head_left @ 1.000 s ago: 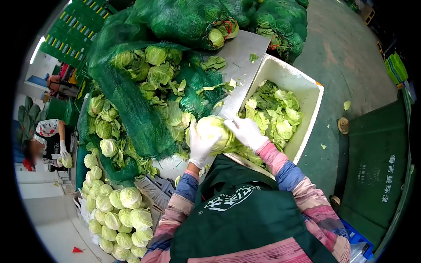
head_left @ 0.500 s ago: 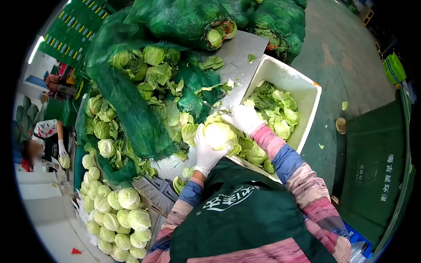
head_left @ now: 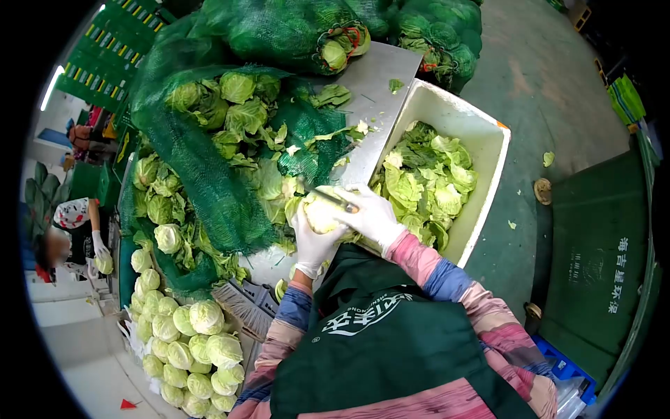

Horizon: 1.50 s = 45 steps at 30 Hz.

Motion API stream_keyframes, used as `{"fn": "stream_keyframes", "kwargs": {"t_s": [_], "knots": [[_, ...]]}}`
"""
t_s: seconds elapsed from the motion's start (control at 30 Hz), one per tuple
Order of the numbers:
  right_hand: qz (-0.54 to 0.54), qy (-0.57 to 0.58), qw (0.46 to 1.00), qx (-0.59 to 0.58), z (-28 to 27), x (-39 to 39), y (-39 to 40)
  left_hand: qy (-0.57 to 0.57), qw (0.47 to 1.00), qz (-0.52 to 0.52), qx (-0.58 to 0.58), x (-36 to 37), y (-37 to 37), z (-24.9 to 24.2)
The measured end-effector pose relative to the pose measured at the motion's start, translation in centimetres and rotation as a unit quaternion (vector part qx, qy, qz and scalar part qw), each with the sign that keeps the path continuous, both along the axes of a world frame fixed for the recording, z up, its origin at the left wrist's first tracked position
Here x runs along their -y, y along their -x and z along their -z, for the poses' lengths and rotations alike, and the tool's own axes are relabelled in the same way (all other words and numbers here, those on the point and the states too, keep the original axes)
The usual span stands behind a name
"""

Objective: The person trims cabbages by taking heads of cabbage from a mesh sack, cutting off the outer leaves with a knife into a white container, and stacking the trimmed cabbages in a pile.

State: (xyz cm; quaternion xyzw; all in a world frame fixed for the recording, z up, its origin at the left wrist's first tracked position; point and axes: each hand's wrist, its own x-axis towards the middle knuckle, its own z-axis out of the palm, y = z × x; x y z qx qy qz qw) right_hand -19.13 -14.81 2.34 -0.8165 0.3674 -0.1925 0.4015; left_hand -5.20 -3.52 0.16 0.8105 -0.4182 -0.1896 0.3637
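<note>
A pale, trimmed cabbage (head_left: 321,215) sits in front of my apron, with my gloved left hand (head_left: 314,243) wrapped round its near left side. My gloved right hand (head_left: 371,215) grips a knife (head_left: 328,197) by its handle, and the blade lies across the top of the cabbage, pointing up and left. My right fingers also touch the right side of the cabbage. Just to the right stands a white foam box (head_left: 492,167) with loose green leaves (head_left: 426,185) in it.
A green mesh bag (head_left: 209,174) spills untrimmed cabbages (head_left: 244,115) over the metal table (head_left: 373,77). Trimmed cabbages (head_left: 181,353) are piled at lower left, near a brush (head_left: 244,304). A large green bin (head_left: 590,272) stands at right. Another person (head_left: 80,230) holds a cabbage at far left.
My right hand has come left from the box edge onto the cabbage, bringing the knife across it. The cabbage has shifted slightly left, and leaves beside it now show less.
</note>
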Motion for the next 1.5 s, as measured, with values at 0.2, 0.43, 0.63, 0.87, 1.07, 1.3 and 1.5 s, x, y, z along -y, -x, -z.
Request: {"fn": "stream_keyframes", "kwargs": {"t_s": [0.2,0.43,0.63,0.87,1.07,1.3,1.5], "knots": [[0.101,-0.12,0.963,-0.218,10.4,4.9,7.1,0.099,0.933,0.0,-0.345,-2.3,-3.2,1.3],[0.023,0.031,0.999,-0.018,0.7,2.1,-0.8,0.053,0.965,0.018,-0.255,0.0,-1.3,-0.4],[0.034,0.031,0.998,-0.042,2.5,4.2,-1.6,0.078,0.964,0.089,-0.238,-1.3,-1.8,0.8],[0.127,-0.026,0.952,-0.278,8.4,5.8,6.3,0.08,0.92,0.047,-0.38,-4.4,-3.0,1.5],[0.02,-0.15,0.988,-0.041,1.9,-2.2,2.2,-0.013,0.842,-0.178,-0.51,-2.1,-0.7,-1.3],[0.041,-0.136,0.987,-0.071,8.8,1.8,4.2,0.06,0.752,-0.132,-0.643,-4.6,-3.3,1.4],[0.055,-0.004,0.997,-0.053,2.7,3.4,2.8,0.132,0.796,-0.112,-0.579,-3.2,-2.1,1.5]]}}
